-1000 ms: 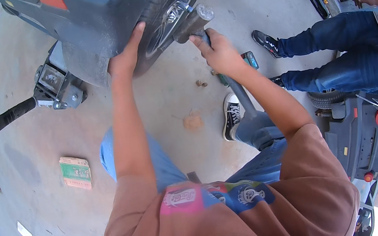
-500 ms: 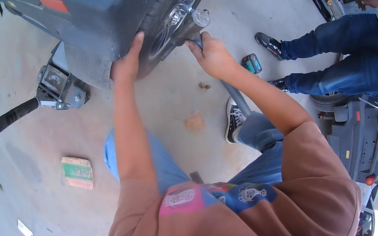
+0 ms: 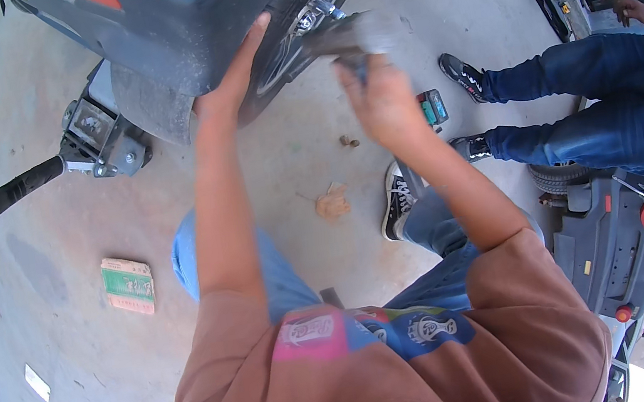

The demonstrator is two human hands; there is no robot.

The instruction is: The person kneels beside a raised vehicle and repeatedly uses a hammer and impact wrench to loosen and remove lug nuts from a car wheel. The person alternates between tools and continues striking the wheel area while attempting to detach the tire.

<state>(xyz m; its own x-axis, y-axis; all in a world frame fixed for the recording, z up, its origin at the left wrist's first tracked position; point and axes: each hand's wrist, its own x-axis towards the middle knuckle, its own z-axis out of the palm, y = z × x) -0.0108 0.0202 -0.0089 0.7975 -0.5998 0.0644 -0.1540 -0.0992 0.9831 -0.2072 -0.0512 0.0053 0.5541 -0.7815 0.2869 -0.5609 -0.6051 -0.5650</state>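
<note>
My right hand [image 3: 386,98] is closed round the handle of a hammer [image 3: 338,38]. Its heavy grey head is smeared by motion in front of the wheel [image 3: 287,59], and the handle runs back under my forearm. At the dark vehicle body [image 3: 171,48], my left hand [image 3: 232,85] rests between the body's lower edge and the tyre. One digit of it is stretched out along the tyre; the others are mostly hidden. Bright metal parts [image 3: 317,12] show at the wheel's hub, just beyond the hammer head.
A tow coupling [image 3: 104,130] juts out on the left. On the floor lie a green-and-pink box [image 3: 129,286], small round pieces [image 3: 349,141], a brownish scrap [image 3: 332,202] and a teal-and-black battery-like block [image 3: 432,108]. Another person's legs [image 3: 564,78] stand at the right, near grey machinery [image 3: 619,238].
My right hand has swung the hammer, its head now blurred and turned more level. My left hand has shifted slightly up and right along the tyre. The view has moved a little.
</note>
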